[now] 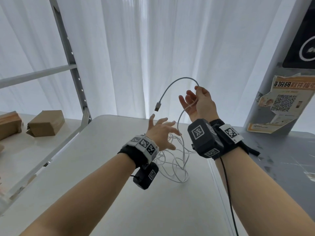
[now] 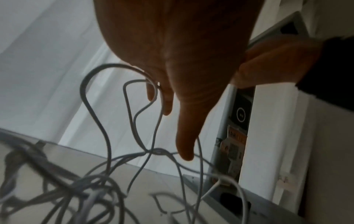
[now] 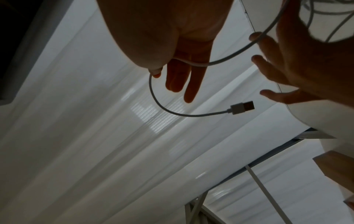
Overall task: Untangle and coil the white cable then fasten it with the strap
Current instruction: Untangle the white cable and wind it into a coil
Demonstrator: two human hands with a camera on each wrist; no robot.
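Observation:
My right hand (image 1: pixel 197 88) is raised above the table's far edge. Its thumb and forefinger pinch the white cable (image 1: pixel 173 84) a short way from its end; the other fingers are straight. From the pinch (image 3: pixel 156 72) the cable (image 3: pixel 166 109) arcs over and its USB plug (image 1: pixel 157 106) (image 3: pixel 242 107) hangs free in the air. The rest runs down past the palm to a loose tangle (image 1: pixel 177 167) on the table. My left hand (image 1: pixel 162 132) hovers over the tangle with spread fingers, holding nothing. Loops (image 2: pixel 107 151) rise beside its fingers (image 2: pixel 166 106).
The white table (image 1: pixel 119 193) carries the tangle near its far right. Cardboard boxes (image 1: pixel 46 123) lie on a shelf at the left, by a grey metal rack (image 1: pixel 68 53). A grey pillar with a poster (image 1: pixel 281 106) and a grey surface (image 1: pixel 281 159) are at the right. White curtains hang behind.

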